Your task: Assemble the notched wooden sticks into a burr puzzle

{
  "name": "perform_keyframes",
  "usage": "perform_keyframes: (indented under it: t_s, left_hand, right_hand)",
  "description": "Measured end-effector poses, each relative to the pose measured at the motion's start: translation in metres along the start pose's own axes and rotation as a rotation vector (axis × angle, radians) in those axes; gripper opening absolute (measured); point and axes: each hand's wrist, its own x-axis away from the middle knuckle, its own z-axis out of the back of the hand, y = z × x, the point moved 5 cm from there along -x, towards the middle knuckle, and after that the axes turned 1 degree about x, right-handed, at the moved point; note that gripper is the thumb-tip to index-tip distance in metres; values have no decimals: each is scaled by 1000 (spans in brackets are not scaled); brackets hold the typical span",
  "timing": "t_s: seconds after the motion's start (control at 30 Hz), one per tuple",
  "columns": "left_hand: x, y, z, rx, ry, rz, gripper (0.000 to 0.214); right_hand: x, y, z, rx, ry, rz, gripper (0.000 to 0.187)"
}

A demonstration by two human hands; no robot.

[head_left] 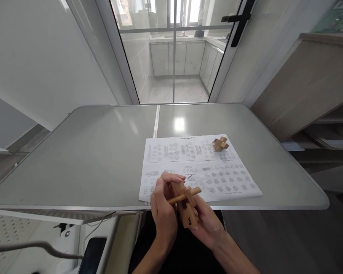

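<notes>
Both my hands hold a wooden puzzle (185, 214) just over the table's front edge. It has a thick block with a dark mark on its near end, and a round wooden rod (194, 191) and a smaller piece cross it. My left hand (162, 203) wraps round its left side, fingers curled over the top. Around the right side and underneath, my right hand (205, 220) grips it; some of its fingers are hidden. Behind the hands lies a printed instruction sheet (177, 152) with rows of small diagrams. An interlocking wooden puzzle (220, 143) rests on its far right corner.
The grey folding table (103, 160) has a metal rim and a seam across it. A glass door (185, 64) stands beyond. Wooden shelves (308, 83) are at the right. Below left are a phone (93, 255) and a thick cable (37, 246).
</notes>
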Motion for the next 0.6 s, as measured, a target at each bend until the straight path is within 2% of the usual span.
perform_keyframes:
  t_s: [0.13, 0.27, 0.33, 0.47, 0.5, 0.6]
  left_hand:
    - [-1, -6, -1, 14, 26, 123, 55]
    - [-4, -5, -4, -15, 12, 114, 55]
    - [-4, -3, -4, -50, -49, 66, 50]
    - [4, -5, 2, -122, -269, -7, 39]
    - [8, -6, 4, -132, -321, -38, 45]
    - [15, -12, 8, -199, -444, -123, 95]
  right_hand:
    - [5, 1, -4, 60, 55, 20, 47]
    - [8, 6, -8, 31, 76, 5, 46]
    - [8, 6, -6, -27, 112, 16, 44]
    - [5, -1, -3, -140, 117, 61, 40]
    - [5, -3, -3, -147, 117, 68, 39]
    - [7, -3, 0, -119, 151, 75, 36]
